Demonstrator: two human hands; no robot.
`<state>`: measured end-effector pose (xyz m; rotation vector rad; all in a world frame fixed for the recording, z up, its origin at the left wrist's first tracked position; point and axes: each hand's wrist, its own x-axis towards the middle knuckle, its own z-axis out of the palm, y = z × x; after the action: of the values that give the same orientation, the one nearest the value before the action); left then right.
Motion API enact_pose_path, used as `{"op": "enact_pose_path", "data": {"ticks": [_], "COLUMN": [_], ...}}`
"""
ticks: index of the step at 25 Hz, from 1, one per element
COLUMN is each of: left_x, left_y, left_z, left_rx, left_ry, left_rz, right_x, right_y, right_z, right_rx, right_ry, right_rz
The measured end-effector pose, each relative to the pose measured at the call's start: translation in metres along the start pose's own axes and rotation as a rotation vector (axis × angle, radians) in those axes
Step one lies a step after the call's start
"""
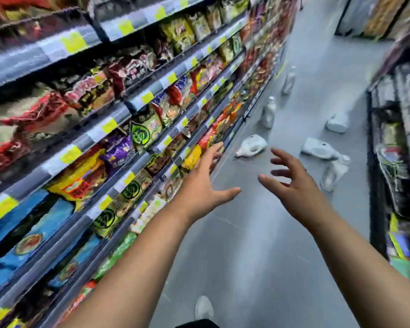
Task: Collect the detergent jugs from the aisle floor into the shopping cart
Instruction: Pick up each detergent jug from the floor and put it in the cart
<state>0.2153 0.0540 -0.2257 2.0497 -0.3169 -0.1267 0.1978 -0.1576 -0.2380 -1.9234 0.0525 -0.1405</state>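
Snack shelves (81, 143) fill left of frame, blurred. Grey floor (246, 256) runs from bottom centre to upper right. Left hand (204, 185) and right hand (294, 185) mid-frame, fingers spread, holding nothing. White detergent jugs (251, 146) scattered on floor, centre right above hands, some upright, some toppled. Shoe (204, 307) bottom centre.

We see packed shelves (104, 138) filling the frame's left and another rack (395, 143) along the right edge. On the floor (246, 256) between them, detergent jugs (251, 146) lie scattered at upper centre, beyond our left hand (202, 188) and right hand (294, 185).
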Motion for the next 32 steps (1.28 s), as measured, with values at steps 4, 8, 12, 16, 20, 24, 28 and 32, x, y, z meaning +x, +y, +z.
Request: {"op": "enact_pose_path", "data": {"ticks": [4, 8, 12, 16, 20, 24, 28, 32], "left_x": [0.107, 0.189, 0.276, 0.354, 0.435, 0.501, 0.594, 0.691], "left_y": [0.005, 0.016, 0.031, 0.054, 0.073, 0.09, 0.091, 0.081], "left_z": [0.021, 0.059, 0.121, 0.182, 0.238, 0.285, 0.33, 0.369], "left_rx": [-0.039, -0.052, -0.032, -0.033, -0.017, -0.017, -0.032, 0.012], "left_ry": [-0.177, -0.314, -0.401, -0.443, -0.473, -0.544, -0.634, -0.811], "left_rz": [0.071, 0.115, 0.176, 0.196, 0.166, 0.21, 0.247, 0.302], "right_x": [0.059, 0.104, 0.157, 0.212, 0.269, 0.316, 0.377, 0.441], "right_y": [0.018, 0.04, 0.085, 0.127, 0.157, 0.187, 0.229, 0.262], "right_z": [-0.029, -0.068, -0.127, -0.198, -0.268, -0.302, -0.322, -0.338], "right_rx": [0.003, 0.001, -0.028, -0.021, -0.025, -0.034, -0.019, -0.031], "right_ry": [0.152, 0.291, 0.383, 0.426, 0.435, 0.479, 0.565, 0.686], "right_rz": [0.073, 0.155, 0.206, 0.237, 0.264, 0.339, 0.419, 0.502]}}
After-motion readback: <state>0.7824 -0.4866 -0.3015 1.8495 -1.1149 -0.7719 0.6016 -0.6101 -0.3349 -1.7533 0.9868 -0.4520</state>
